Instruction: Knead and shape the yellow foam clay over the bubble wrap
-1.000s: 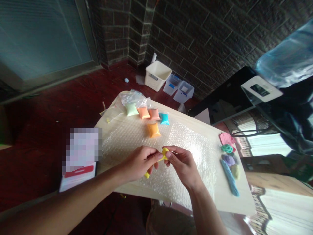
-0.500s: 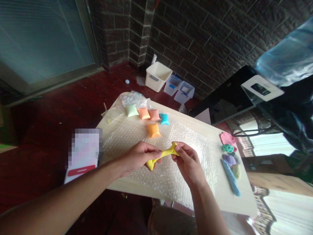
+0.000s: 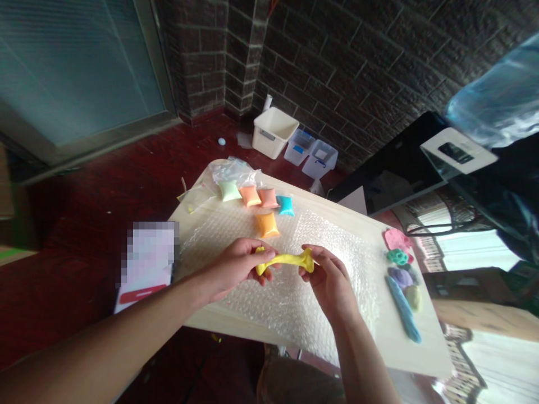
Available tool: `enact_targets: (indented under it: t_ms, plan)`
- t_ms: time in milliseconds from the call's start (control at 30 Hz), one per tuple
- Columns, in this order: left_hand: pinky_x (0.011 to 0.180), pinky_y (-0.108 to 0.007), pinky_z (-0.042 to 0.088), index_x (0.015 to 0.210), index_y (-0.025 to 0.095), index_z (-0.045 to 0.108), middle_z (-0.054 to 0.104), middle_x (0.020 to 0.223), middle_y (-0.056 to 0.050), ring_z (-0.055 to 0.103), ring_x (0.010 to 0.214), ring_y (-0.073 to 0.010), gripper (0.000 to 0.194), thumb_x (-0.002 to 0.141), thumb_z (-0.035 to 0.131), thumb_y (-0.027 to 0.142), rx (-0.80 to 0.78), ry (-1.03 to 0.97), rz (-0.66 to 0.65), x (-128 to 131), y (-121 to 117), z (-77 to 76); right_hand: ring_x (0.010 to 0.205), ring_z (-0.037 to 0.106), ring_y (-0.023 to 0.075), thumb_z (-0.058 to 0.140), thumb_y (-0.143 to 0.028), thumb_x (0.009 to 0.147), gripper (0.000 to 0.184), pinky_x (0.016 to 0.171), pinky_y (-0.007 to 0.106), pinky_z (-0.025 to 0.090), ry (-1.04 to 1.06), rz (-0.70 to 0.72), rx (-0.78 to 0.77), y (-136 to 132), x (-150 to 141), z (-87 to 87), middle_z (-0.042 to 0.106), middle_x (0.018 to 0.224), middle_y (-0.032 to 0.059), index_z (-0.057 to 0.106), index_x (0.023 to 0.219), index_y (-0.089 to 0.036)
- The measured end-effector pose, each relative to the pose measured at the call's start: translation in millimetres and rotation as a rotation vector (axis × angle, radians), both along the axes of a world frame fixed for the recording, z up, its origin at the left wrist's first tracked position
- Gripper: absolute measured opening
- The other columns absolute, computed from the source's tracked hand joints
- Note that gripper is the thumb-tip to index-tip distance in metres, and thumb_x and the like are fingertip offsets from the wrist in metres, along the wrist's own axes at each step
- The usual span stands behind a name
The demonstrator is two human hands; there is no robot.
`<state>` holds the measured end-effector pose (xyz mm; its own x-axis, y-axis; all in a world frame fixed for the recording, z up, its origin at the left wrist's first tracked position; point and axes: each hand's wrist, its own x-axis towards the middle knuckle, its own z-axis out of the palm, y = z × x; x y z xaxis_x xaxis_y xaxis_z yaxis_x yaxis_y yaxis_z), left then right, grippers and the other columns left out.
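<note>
A stretched piece of yellow modelling clay [image 3: 288, 258] spans the gap between my two hands, thin in the middle and thick at both ends. My left hand [image 3: 242, 264] pinches its left end between thumb and fingers. The right end is gripped by my right hand [image 3: 330, 278]. Both hands are above a sheet of bubble wrap [image 3: 290, 308] on the table. Just beyond them lies an orange clay packet [image 3: 268, 224]. Behind it is a row with a pale green packet [image 3: 229, 191], two peach-orange packets [image 3: 250, 196] and a turquoise packet [image 3: 286, 206].
Along the right side of the table [image 3: 379, 331] lie a blue clay roll [image 3: 403, 308] and pink [image 3: 397, 240], green [image 3: 398, 257], purple [image 3: 400, 276] and pale yellow clay lumps [image 3: 412, 297]. Clear plastic bags [image 3: 236, 171] lie at the far edge. Bins [image 3: 273, 134] stand on the floor behind.
The yellow clay has turned from slanting to nearly level, its left end lifted. My right hand has shifted slightly right and down, and both hands still hold the clay.
</note>
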<state>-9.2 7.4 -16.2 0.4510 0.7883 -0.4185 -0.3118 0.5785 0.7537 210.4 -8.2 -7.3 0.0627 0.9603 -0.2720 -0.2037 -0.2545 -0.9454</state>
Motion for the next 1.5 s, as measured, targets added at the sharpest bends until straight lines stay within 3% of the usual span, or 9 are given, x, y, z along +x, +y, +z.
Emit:
enact_targets:
  t_ms: [100, 233, 367, 500, 700, 833, 1067, 1300, 1500]
  plan:
    - [0.055, -0.025, 0.048, 0.097, 0.008, 0.071, 0.077, 0.093, -0.014, 0.066, 0.063, -0.013, 0.028, 0.085, 0.077, 0.032, 0.006, 0.046, -0.001, 0.8, 1.0, -1.2, 0.085, 0.071, 0.0235, 0.068, -0.037, 0.094, 0.024, 0.075, 0.038, 0.057, -0.311, 0.003, 0.152, -3.2, 2.8, -1.5, 0.077, 0.097, 0.0084, 0.08, 0.108, -0.021]
    - [0.051, -0.022, 0.046, 0.094, 0.009, 0.069, 0.076, 0.089, -0.011, 0.064, 0.059, -0.011, 0.024, 0.086, 0.076, 0.031, 0.012, 0.079, 0.013, 3.0, -0.4, -1.1, 0.122, 0.066, 0.0337, 0.073, -0.03, 0.092, 0.042, 0.102, 0.055, 0.052, -0.934, 0.162, 0.567, -11.3, -5.9, 2.5, 0.073, 0.131, 0.0144, 0.071, 0.133, -0.022]
    - [0.048, -0.022, 0.046, 0.096, 0.013, 0.065, 0.07, 0.079, -0.004, 0.065, 0.057, -0.0129, 0.027, 0.088, 0.075, 0.037, 0.009, 0.018, 0.015, 1.8, -1.6, 0.4, 0.113, 0.072, 0.0303, 0.072, -0.022, 0.097, 0.035, 0.109, 0.058, 0.047, -1.181, 0.353, 0.804, -15.8, -19.3, 2.9, 0.08, 0.119, 0.0088, 0.07, 0.131, -0.026]
    - [0.059, -0.028, 0.056, 0.093, 0.012, 0.066, 0.071, 0.084, -0.007, 0.069, 0.062, -0.0152, 0.03, 0.089, 0.073, 0.041, -0.034, -0.093, -0.026, -2.8, 0.9, -0.2, 0.09, 0.076, 0.0251, 0.066, -0.022, 0.103, 0.023, 0.1, 0.052, 0.053, -1.192, 0.382, 0.798, -14.7, -19.0, -1.9, 0.083, 0.104, 0.0061, 0.073, 0.124, -0.028]
    - [0.064, -0.032, 0.055, 0.09, 0.01, 0.068, 0.069, 0.083, -0.008, 0.07, 0.065, -0.0183, 0.026, 0.088, 0.073, 0.035, -0.053, -0.045, -0.004, -4.2, 3.4, -3.3, 0.088, 0.074, 0.0271, 0.063, -0.023, 0.103, 0.017, 0.08, 0.043, 0.057, -1.147, 0.362, 0.668, -16.0, -14.8, -0.8, 0.081, 0.101, 0.0097, 0.075, 0.115, -0.024]
    - [0.072, -0.034, 0.055, 0.093, 0.009, 0.072, 0.07, 0.086, -0.008, 0.067, 0.069, -0.0161, 0.03, 0.085, 0.078, 0.037, 0.009, -0.016, -0.012, -3.8, 3.2, -7.2, 0.089, 0.073, 0.0277, 0.061, -0.023, 0.103, 0.019, 0.078, 0.042, 0.057, -1.104, 0.343, 0.614, -17.1, -15.5, 1.5, 0.078, 0.1, 0.0107, 0.072, 0.119, -0.022]
    - [0.073, -0.031, 0.054, 0.098, 0.011, 0.075, 0.069, 0.084, -0.005, 0.065, 0.073, -0.0146, 0.041, 0.086, 0.079, 0.05, 0.184, 0.015, -0.079, -3.2, 2.9, -16.0, 0.086, 0.074, 0.0266, 0.062, -0.027, 0.105, 0.021, 0.077, 0.042, 0.058, -1.109, 0.345, 0.674, -18.1, -16.8, -0.2, 0.079, 0.101, 0.0117, 0.074, 0.122, -0.022]
    - [0.073, -0.03, 0.056, 0.089, 0.011, 0.076, 0.067, 0.081, -0.005, 0.064, 0.075, -0.0153, 0.033, 0.086, 0.079, 0.044, 0.247, 0.073, -0.119, -4.1, 2.9, -12.8, 0.087, 0.073, 0.0284, 0.064, -0.023, 0.102, 0.023, 0.076, 0.045, 0.059, -1.126, 0.326, 0.76, -21.5, -20.0, 2.2, 0.08, 0.098, 0.0117, 0.078, 0.12, -0.023]
    - [0.073, -0.03, 0.056, 0.084, 0.013, 0.077, 0.068, 0.078, -0.005, 0.064, 0.075, -0.0163, 0.03, 0.087, 0.078, 0.043, 0.281, 0.087, -0.119, -4.9, 3.3, -13.2, 0.089, 0.076, 0.0274, 0.066, -0.025, 0.102, 0.021, 0.076, 0.043, 0.061, -1.051, 0.273, 0.696, -22.5, -19.3, -2.3, 0.082, 0.103, 0.0101, 0.079, 0.119, -0.026]
